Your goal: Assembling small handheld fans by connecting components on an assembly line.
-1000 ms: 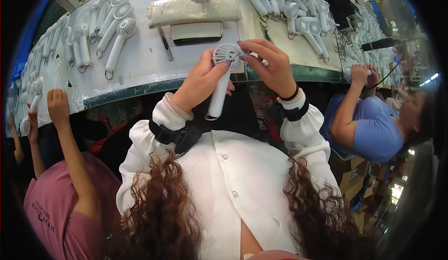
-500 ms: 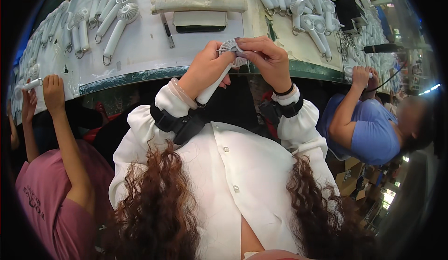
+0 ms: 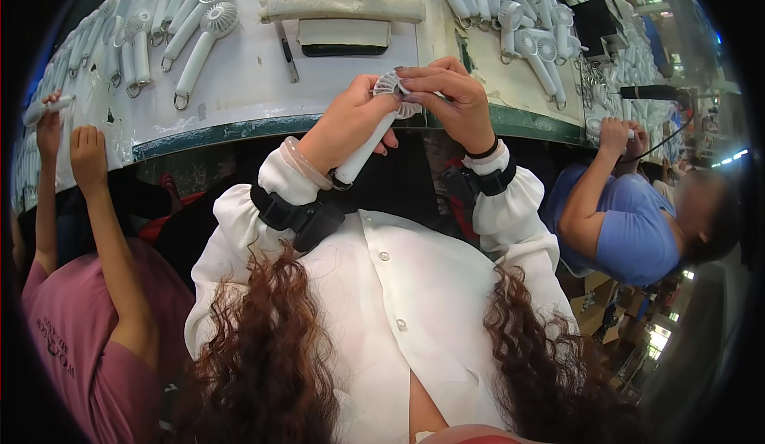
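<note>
A white handheld fan (image 3: pixel 366 151) is held over the table's near edge, its round slatted head up and its handle slanting down to the left. My left hand (image 3: pixel 348 119) is closed round it just below the head, thumb toward the slats. At the centre of the fan head, the fingertips of my right hand (image 3: pixel 458 100) are pinched together. Whether a small part sits between those fingertips, or they only press the head, is hidden. A dark loop hangs from the handle's lower end.
White handheld fans (image 3: pixel 205 46) lie in rows on the table at left, and more fans (image 3: pixel 535 54) at right. A pen-like tool (image 3: pixel 287 52) lies beside a wrapped padded bar (image 3: pixel 343 0). Co-workers sit on both sides, one in pink (image 3: pixel 96 324), one in blue (image 3: pixel 625 221).
My right fingers have shifted slightly on the fan head, while my left grip stays. The co-worker at left has raised a white fan away from the other hand.
</note>
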{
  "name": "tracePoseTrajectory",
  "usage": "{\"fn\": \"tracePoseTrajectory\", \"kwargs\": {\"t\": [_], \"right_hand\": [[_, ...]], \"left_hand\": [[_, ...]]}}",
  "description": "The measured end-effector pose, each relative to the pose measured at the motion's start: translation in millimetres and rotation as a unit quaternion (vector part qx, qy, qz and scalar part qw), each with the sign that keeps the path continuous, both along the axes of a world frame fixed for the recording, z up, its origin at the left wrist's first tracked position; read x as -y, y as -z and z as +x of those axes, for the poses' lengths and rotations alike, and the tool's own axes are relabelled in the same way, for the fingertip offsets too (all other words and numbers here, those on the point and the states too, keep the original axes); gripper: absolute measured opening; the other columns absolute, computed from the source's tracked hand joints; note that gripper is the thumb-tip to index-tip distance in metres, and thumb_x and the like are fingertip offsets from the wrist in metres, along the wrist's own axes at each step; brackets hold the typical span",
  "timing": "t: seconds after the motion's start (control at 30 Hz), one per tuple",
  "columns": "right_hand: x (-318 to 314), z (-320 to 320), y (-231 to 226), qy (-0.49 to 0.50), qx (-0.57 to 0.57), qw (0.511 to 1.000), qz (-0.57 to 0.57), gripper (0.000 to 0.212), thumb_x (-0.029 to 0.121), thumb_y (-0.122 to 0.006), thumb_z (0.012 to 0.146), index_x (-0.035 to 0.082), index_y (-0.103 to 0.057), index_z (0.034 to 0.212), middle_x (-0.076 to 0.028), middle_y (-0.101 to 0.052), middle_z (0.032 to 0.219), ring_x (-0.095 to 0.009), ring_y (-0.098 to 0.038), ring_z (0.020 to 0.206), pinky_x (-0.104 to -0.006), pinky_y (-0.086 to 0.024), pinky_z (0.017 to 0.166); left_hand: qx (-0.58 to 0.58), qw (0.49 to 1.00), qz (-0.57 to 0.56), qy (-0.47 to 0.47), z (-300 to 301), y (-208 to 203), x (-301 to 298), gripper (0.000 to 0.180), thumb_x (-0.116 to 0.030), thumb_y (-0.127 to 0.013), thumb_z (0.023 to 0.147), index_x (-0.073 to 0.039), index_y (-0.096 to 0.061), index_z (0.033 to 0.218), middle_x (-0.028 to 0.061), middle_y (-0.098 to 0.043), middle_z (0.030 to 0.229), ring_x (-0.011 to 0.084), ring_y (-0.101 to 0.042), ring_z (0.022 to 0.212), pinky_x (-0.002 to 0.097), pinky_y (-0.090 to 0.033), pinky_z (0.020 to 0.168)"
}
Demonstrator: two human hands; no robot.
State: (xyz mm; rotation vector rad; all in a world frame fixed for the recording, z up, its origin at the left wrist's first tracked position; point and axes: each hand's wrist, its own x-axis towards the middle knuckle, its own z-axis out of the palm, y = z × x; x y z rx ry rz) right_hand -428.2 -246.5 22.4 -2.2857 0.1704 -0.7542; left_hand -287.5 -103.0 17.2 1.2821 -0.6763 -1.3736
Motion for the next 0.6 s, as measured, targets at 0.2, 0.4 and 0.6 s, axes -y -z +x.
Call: {"fn": "tracePoseTrajectory", "kwargs": {"t": [0.2, 0.4, 0.6], "right_hand": [[2, 0, 1, -0.024, 0.016, 1.0, -0.011, 0.017, 0.005, -0.074, 0.075, 0.011, -0.074, 0.092, -0.001, -0.071, 0.101, -0.018, -0.057, 0.086, -0.0294, -0.047, 0.08], [7, 0, -4, -0.045, 0.028, 0.992, -0.114, 0.022, 0.007, -0.077, 0.072, 0.013, -0.075, 0.093, 0.002, -0.07, 0.099, -0.018, -0.057, 0.088, -0.0297, -0.049, 0.078], [11, 0, -9, -0.055, 0.011, 0.986, -0.159, 0.026, 0.008, -0.078, 0.072, 0.014, -0.075, 0.096, 0.002, -0.07, 0.101, -0.019, -0.058, 0.091, -0.0295, -0.05, 0.079]], "left_hand": [[-0.086, 0.996, -0.005, 0.008, 5, -3, -5, 0.042, -0.024, -0.047, 0.093, 0.003, -0.039, 0.124, 0.0137, -0.057, 0.101, 0.0175, -0.063, 0.068, 0.0277, -0.053, 0.056], [-0.071, 0.997, 0.006, -0.001, 2, -8, -6, 0.039, -0.024, -0.04, 0.097, 0.0, -0.039, 0.128, 0.0103, -0.059, 0.086, 0.0148, -0.062, 0.069, 0.0252, -0.053, 0.055], [-0.064, 0.998, 0.009, -0.005, 3, -11, -7, 0.038, -0.024, -0.04, 0.098, -0.001, -0.039, 0.128, 0.0103, -0.061, 0.081, 0.0144, -0.061, 0.066, 0.0251, -0.052, 0.056]]}}
